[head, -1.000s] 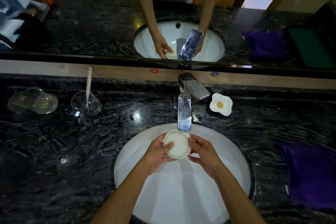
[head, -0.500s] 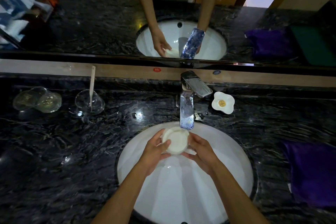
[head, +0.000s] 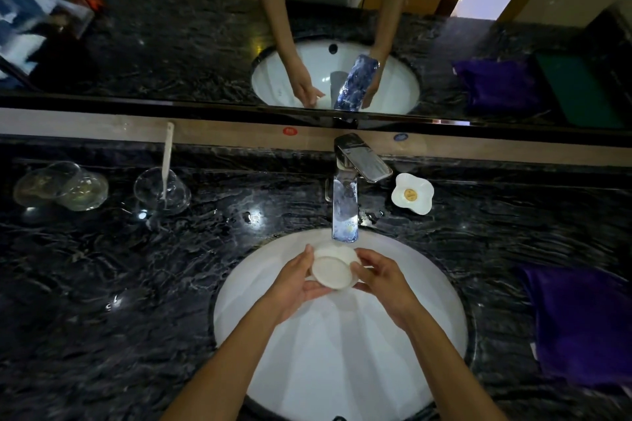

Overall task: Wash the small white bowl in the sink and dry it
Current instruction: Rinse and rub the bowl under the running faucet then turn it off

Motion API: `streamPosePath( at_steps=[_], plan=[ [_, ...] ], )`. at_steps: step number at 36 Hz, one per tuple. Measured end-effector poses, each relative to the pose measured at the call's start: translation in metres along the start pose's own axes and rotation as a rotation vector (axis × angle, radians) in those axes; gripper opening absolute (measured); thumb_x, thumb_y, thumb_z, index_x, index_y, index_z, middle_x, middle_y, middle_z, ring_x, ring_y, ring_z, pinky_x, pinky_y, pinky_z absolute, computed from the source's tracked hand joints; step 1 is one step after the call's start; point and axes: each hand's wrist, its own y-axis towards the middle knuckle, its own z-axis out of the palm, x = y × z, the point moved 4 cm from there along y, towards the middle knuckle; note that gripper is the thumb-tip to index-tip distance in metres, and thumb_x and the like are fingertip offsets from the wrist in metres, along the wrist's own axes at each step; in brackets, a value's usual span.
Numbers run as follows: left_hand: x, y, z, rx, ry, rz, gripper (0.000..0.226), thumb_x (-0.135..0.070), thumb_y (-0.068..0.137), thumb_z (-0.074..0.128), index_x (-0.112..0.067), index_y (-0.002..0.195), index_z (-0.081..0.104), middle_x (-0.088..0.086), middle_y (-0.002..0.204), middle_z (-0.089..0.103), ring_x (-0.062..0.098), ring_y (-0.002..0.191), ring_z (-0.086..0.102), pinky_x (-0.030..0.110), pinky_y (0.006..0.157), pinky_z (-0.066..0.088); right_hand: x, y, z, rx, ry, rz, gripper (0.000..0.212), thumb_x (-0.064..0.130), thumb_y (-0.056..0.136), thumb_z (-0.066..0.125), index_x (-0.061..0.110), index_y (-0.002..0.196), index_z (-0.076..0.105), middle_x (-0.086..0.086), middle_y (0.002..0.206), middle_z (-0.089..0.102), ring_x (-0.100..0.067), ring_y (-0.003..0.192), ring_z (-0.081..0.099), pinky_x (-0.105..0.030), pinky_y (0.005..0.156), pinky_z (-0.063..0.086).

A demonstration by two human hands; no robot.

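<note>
The small white bowl (head: 332, 269) is held over the white oval sink (head: 342, 362), just under the spout of the chrome faucet (head: 346, 205). It is tilted so that its round underside faces me. My left hand (head: 294, 283) grips its left rim with the thumb on top. My right hand (head: 383, 278) holds its right rim with fingers and thumb. A purple cloth (head: 581, 325) lies folded on the counter to the right of the sink.
The dark marble counter (head: 136, 284) carries a glass bowl with a white spoon (head: 162, 195), two more clear glass dishes (head: 60, 190) at the far left, and a flower-shaped white dish (head: 412, 194) beside the faucet. A mirror runs along the back.
Both hands have turned the bowl, tipping it from near face-up to its underside facing me. The bowl stays under the faucet spout.
</note>
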Motion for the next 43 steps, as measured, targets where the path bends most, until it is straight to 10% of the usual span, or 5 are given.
streamPosePath(
  at_steps=[16, 21, 26, 32, 43],
  plan=[
    [-0.003, 0.016, -0.007, -0.025, -0.326, -0.214, 0.064, -0.053, 0.1, 0.044, 0.004, 0.128, 0.046, 0.035, 0.12, 0.063, 0.046, 0.091, 0.074, 0.051, 0.065, 0.062, 0.014, 0.014, 0.01, 0.069, -0.548, -0.154, 0.03, 0.005, 0.087, 0.075, 0.013, 0.115, 0.072, -0.005, 0.112, 0.067, -0.004, 0.088, 0.058, -0.004, 0.073, 0.045],
    [-0.005, 0.008, -0.01, 0.016, -0.334, -0.239, 0.028, -0.011, 0.102, 0.048, 0.005, 0.124, 0.044, 0.037, 0.121, 0.057, 0.05, 0.082, 0.073, 0.048, 0.062, 0.064, 0.008, 0.014, 0.011, 0.094, -0.639, -0.235, 0.028, 0.01, 0.085, 0.078, 0.024, 0.11, 0.076, -0.001, 0.109, 0.068, -0.023, 0.111, 0.057, -0.034, 0.098, 0.053],
    [-0.005, 0.01, -0.015, 0.025, -0.282, -0.09, 0.026, 0.001, 0.102, 0.043, 0.007, 0.126, 0.051, 0.033, 0.126, 0.058, 0.044, 0.098, 0.071, 0.049, 0.071, 0.064, 0.007, 0.009, 0.002, 0.04, -0.236, -0.161, 0.029, 0.002, 0.087, 0.076, 0.013, 0.114, 0.073, -0.002, 0.122, 0.065, -0.008, 0.112, 0.063, -0.013, 0.087, 0.052],
    [0.005, 0.01, -0.021, 0.027, -0.271, 0.003, 0.054, 0.007, 0.095, 0.055, -0.014, 0.143, 0.043, 0.02, 0.141, 0.051, 0.046, 0.118, 0.062, 0.059, 0.084, 0.058, -0.015, 0.015, 0.005, -0.023, 0.082, 0.102, 0.023, 0.013, 0.1, 0.06, 0.018, 0.123, 0.061, -0.007, 0.125, 0.065, -0.024, 0.11, 0.067, -0.041, 0.098, 0.058],
    [0.006, 0.003, -0.019, 0.075, -0.159, 0.086, 0.06, 0.013, 0.09, 0.06, -0.025, 0.136, 0.054, 0.009, 0.14, 0.052, 0.036, 0.124, 0.057, 0.055, 0.088, 0.059, -0.019, 0.015, 0.017, -0.024, 0.086, 0.181, 0.028, 0.012, 0.107, 0.043, 0.015, 0.12, 0.067, -0.001, 0.111, 0.074, -0.019, 0.102, 0.07, -0.032, 0.082, 0.061]
  ],
)
